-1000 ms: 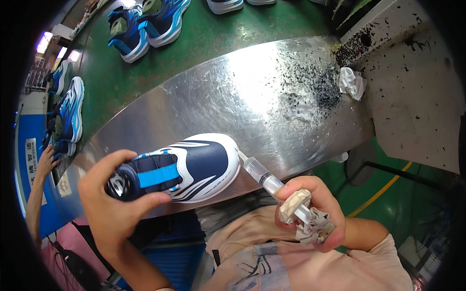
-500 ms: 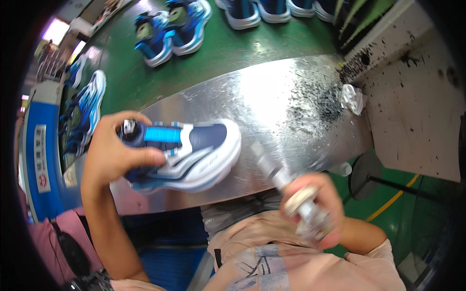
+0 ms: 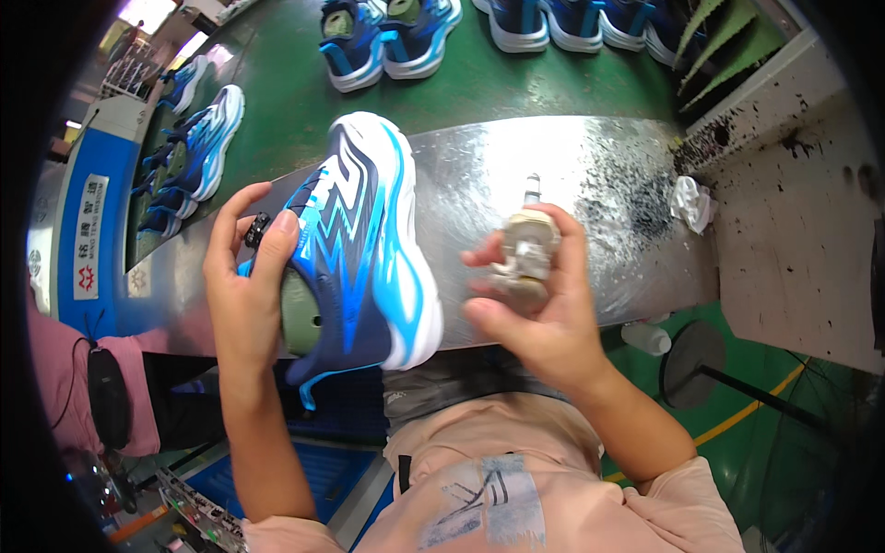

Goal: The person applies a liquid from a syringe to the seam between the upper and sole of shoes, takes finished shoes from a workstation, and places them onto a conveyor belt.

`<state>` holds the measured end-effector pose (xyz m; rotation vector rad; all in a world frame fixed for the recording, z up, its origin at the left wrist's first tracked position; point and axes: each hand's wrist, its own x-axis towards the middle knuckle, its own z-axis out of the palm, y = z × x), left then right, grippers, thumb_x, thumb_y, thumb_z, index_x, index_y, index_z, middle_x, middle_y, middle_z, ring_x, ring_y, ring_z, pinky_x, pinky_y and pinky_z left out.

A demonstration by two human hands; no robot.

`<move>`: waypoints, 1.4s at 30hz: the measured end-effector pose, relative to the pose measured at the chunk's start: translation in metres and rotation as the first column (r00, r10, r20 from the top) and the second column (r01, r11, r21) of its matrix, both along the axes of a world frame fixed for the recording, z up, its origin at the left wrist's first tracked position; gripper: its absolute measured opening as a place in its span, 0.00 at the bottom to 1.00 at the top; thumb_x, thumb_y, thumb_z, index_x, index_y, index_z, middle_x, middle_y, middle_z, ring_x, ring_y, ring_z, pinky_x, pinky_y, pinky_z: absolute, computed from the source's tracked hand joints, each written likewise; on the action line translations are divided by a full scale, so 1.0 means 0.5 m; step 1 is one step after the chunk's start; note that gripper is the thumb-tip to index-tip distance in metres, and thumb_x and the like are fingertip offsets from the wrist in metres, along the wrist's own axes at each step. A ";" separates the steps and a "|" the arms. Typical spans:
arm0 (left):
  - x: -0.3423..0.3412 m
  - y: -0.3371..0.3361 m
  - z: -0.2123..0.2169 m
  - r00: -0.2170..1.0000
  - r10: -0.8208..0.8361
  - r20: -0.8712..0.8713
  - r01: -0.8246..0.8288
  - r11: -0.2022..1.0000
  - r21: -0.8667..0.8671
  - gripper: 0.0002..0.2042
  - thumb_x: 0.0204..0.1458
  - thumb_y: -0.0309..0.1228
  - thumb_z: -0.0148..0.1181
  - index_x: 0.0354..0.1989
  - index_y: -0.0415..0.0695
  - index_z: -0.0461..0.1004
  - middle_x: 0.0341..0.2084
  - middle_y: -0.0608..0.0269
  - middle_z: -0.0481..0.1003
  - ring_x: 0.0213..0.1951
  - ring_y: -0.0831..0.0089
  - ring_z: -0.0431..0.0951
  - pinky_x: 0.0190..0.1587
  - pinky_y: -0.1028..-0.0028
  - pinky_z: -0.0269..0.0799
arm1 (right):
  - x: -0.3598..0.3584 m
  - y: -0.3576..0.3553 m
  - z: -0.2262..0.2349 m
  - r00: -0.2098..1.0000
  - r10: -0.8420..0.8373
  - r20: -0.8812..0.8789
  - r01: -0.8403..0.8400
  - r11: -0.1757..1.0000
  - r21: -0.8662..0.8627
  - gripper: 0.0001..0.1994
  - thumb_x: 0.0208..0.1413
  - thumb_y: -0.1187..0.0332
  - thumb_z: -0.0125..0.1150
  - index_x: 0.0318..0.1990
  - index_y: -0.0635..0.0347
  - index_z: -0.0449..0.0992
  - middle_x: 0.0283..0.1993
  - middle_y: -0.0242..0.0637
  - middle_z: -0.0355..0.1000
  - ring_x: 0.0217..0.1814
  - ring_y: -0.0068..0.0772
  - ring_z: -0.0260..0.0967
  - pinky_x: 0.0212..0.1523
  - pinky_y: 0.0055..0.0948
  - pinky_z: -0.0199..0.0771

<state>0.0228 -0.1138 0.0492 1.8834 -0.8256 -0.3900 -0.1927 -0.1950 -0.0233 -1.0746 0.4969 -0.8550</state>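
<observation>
A blue and navy sneaker (image 3: 355, 249) with a white sole is held up on its side, toe pointing away from me. My left hand (image 3: 253, 244) grips it by the laces and tongue, with the thumb on top. A small black piece (image 3: 257, 230) shows between thumb and fingers; its kind is unclear. A green insole (image 3: 299, 313) is visible in the shoe's opening. My right hand (image 3: 544, 304) closes loosely around a metal hand tool (image 3: 530, 249) with a pale round collar and a thin tip pointing away. The tool is apart from the shoe.
A metal plate (image 3: 470, 207) covers the near side of a green table (image 3: 277, 101). More sneakers (image 3: 410, 37) stand at the back and left. Crumpled white paper (image 3: 691, 205) lies by the stained panel (image 3: 784, 212) on the right. Another person's pink sleeve (image 3: 171, 341) shows at left.
The sneaker has turned from toe pointing right to toe pointing away, showing its side. My right hand has risen over the plate, and the tool now points away.
</observation>
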 end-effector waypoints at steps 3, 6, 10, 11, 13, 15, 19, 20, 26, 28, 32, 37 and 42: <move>-0.053 -0.002 -0.033 0.961 -0.094 0.259 0.088 0.995 0.036 0.16 0.51 0.33 0.60 0.46 0.39 0.72 0.35 0.61 0.69 0.38 0.76 0.69 0.44 0.78 0.63 | 0.027 0.003 -0.013 0.999 0.031 -0.018 -0.031 0.999 -0.012 0.37 0.45 0.79 0.65 0.60 0.56 0.47 0.54 0.41 0.62 0.55 0.28 0.64 0.53 0.30 0.70; -0.058 -0.003 -0.028 0.967 -0.075 0.242 0.076 0.997 0.006 0.14 0.52 0.32 0.59 0.44 0.39 0.73 0.36 0.61 0.70 0.39 0.74 0.69 0.45 0.77 0.63 | 0.026 0.000 -0.014 0.998 0.059 0.001 -0.059 0.995 0.081 0.36 0.46 0.80 0.64 0.59 0.56 0.47 0.57 0.43 0.61 0.54 0.28 0.65 0.53 0.31 0.70; -0.065 -0.006 -0.030 0.973 -0.065 0.221 0.071 0.997 -0.017 0.13 0.52 0.31 0.59 0.43 0.38 0.73 0.35 0.61 0.71 0.39 0.75 0.69 0.45 0.76 0.63 | 0.020 -0.005 -0.008 0.996 0.087 -0.025 -0.084 0.992 0.093 0.39 0.44 0.82 0.64 0.60 0.55 0.45 0.58 0.46 0.60 0.55 0.31 0.65 0.54 0.31 0.69; -0.066 -0.006 -0.030 0.971 -0.065 0.229 0.072 0.997 -0.021 0.13 0.52 0.31 0.59 0.43 0.38 0.73 0.35 0.61 0.71 0.39 0.75 0.69 0.45 0.76 0.63 | 0.020 -0.005 -0.006 0.995 0.095 -0.035 -0.091 0.992 0.089 0.40 0.43 0.82 0.65 0.60 0.55 0.45 0.59 0.48 0.60 0.56 0.33 0.64 0.55 0.31 0.68; -0.067 -0.007 -0.030 0.973 -0.063 0.223 0.072 0.997 -0.033 0.12 0.52 0.31 0.59 0.43 0.38 0.73 0.35 0.61 0.71 0.38 0.74 0.70 0.45 0.76 0.64 | 0.021 -0.003 -0.003 0.995 0.088 -0.043 -0.083 0.991 0.105 0.40 0.43 0.83 0.65 0.60 0.55 0.45 0.58 0.47 0.60 0.56 0.33 0.64 0.55 0.31 0.68; -0.067 -0.006 -0.031 0.974 -0.059 0.217 0.069 0.997 -0.041 0.12 0.52 0.31 0.59 0.42 0.38 0.72 0.35 0.61 0.71 0.38 0.74 0.70 0.45 0.76 0.64 | 0.025 0.000 -0.005 0.995 0.086 -0.047 -0.080 0.991 0.107 0.39 0.43 0.83 0.64 0.60 0.55 0.45 0.58 0.46 0.61 0.56 0.33 0.64 0.55 0.31 0.67; -0.066 -0.004 -0.033 0.974 -0.054 0.220 0.067 0.997 -0.049 0.12 0.52 0.30 0.59 0.42 0.37 0.72 0.35 0.61 0.71 0.38 0.74 0.70 0.45 0.76 0.64 | 0.029 0.002 -0.004 0.994 0.085 -0.071 -0.078 0.993 0.091 0.39 0.42 0.83 0.64 0.59 0.55 0.47 0.57 0.45 0.62 0.56 0.32 0.64 0.56 0.31 0.67; -0.066 -0.004 -0.033 0.972 -0.052 0.227 0.065 0.997 -0.049 0.12 0.52 0.30 0.59 0.42 0.37 0.72 0.35 0.61 0.71 0.38 0.75 0.70 0.45 0.76 0.64 | 0.029 0.001 -0.002 0.993 0.087 -0.082 -0.079 0.993 0.089 0.39 0.42 0.84 0.64 0.59 0.55 0.47 0.57 0.45 0.62 0.56 0.32 0.64 0.56 0.31 0.67; -0.075 -0.008 -0.038 0.979 -0.035 0.199 0.053 0.995 -0.083 0.11 0.52 0.29 0.59 0.41 0.37 0.72 0.35 0.63 0.71 0.37 0.76 0.70 0.44 0.77 0.64 | 0.024 -0.001 0.003 0.984 0.097 -0.150 -0.102 0.994 -0.030 0.37 0.43 0.83 0.65 0.58 0.55 0.49 0.56 0.42 0.62 0.55 0.30 0.64 0.54 0.28 0.68; -0.074 -0.004 -0.037 0.991 -0.035 0.129 0.047 0.995 -0.090 0.13 0.50 0.29 0.60 0.44 0.37 0.71 0.36 0.63 0.71 0.37 0.76 0.70 0.44 0.78 0.64 | 0.024 -0.002 0.005 0.981 0.101 -0.164 -0.114 0.991 -0.068 0.36 0.44 0.82 0.65 0.58 0.55 0.49 0.56 0.42 0.63 0.55 0.30 0.64 0.53 0.28 0.68; -0.082 0.009 -0.029 0.992 -0.063 -0.111 0.048 0.990 -0.136 0.20 0.45 0.26 0.64 0.48 0.37 0.68 0.37 0.61 0.72 0.37 0.76 0.73 0.43 0.78 0.68 | 0.026 -0.002 -0.006 0.979 0.092 -0.181 -0.123 0.978 -0.168 0.37 0.43 0.82 0.66 0.58 0.54 0.49 0.56 0.42 0.62 0.55 0.30 0.64 0.51 0.28 0.70; -0.021 0.054 0.001 0.874 -0.020 -0.485 -0.068 0.984 -0.164 0.25 0.38 0.21 0.64 0.48 0.36 0.67 0.37 0.59 0.73 0.35 0.76 0.75 0.40 0.78 0.71 | -0.015 -0.027 -0.006 0.971 -0.055 -0.233 -0.020 0.951 -0.310 0.40 0.39 0.72 0.73 0.58 0.56 0.52 0.49 0.39 0.65 0.45 0.28 0.67 0.40 0.25 0.73; 0.115 0.107 0.043 0.998 0.054 0.027 -0.056 0.995 0.078 0.27 0.30 0.24 0.68 0.46 0.42 0.71 0.36 0.64 0.71 0.37 0.76 0.72 0.41 0.79 0.69 | -0.109 -0.078 -0.031 0.953 -0.114 -0.281 0.001 0.928 -0.372 0.40 0.43 0.63 0.73 0.60 0.57 0.51 0.46 0.35 0.63 0.42 0.23 0.62 0.37 0.21 0.68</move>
